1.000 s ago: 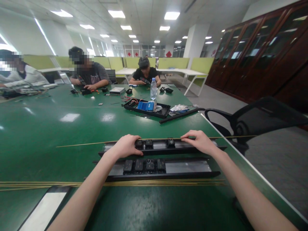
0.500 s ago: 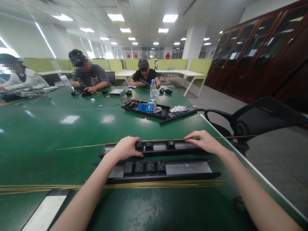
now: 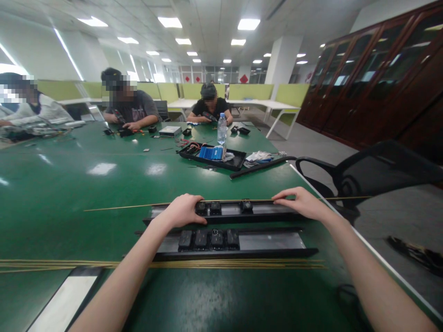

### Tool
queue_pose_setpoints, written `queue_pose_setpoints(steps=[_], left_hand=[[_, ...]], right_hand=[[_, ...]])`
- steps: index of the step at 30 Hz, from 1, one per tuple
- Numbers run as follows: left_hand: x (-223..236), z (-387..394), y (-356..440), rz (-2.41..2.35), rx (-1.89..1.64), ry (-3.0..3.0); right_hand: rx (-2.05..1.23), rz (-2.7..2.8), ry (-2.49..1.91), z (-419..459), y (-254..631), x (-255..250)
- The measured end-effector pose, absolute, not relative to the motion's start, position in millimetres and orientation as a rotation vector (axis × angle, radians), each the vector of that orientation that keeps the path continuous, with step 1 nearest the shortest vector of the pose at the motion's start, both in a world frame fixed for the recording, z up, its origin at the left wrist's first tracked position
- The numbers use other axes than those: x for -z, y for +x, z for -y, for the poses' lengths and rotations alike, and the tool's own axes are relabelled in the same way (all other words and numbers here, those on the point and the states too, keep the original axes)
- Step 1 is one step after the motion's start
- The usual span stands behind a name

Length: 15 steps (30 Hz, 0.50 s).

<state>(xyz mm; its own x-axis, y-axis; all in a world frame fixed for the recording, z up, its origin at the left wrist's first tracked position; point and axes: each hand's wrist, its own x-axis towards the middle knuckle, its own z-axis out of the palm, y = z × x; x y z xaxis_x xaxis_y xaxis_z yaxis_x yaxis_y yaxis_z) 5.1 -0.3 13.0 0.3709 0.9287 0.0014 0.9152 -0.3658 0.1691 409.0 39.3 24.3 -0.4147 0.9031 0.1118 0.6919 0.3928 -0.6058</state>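
Observation:
A long black channel [image 3: 263,218] lies across the green table, with three small black blocks [image 3: 246,206] inside it. My left hand [image 3: 183,210] grips the channel's left part, thumb on the near wall and fingers over the far edge. A thin brass-coloured rod [image 3: 117,208] runs along that far edge and sticks out past both ends. My right hand [image 3: 294,201] pinches the rod near the channel's right end, thumb and fingertips together. Closer to me lies a second black channel [image 3: 277,251] holding several larger black blocks [image 3: 201,239].
Several loose brass-coloured rods [image 3: 242,264] lie in front, and a white-topped black panel [image 3: 65,297] rests at lower left. Farther off are a black tray [image 3: 238,161], gloves [image 3: 258,158], a black strip [image 3: 259,168] and a bottle [image 3: 222,129]. Co-workers sit across the table; a chair [image 3: 384,166] stands right.
My right hand has slid slightly right along the rod. My left hand keeps its hold on the channel, and the view has shifted a little.

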Motion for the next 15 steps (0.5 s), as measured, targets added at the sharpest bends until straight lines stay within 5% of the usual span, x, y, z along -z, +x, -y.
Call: queue_pose_setpoints(steps=[15], left_hand=[[-8.8, -1.3, 2.9, -1.686, -0.135, 2.498]], right_hand=[[-0.679, 2.229, -1.425, -43.0, 429.1, -26.8]])
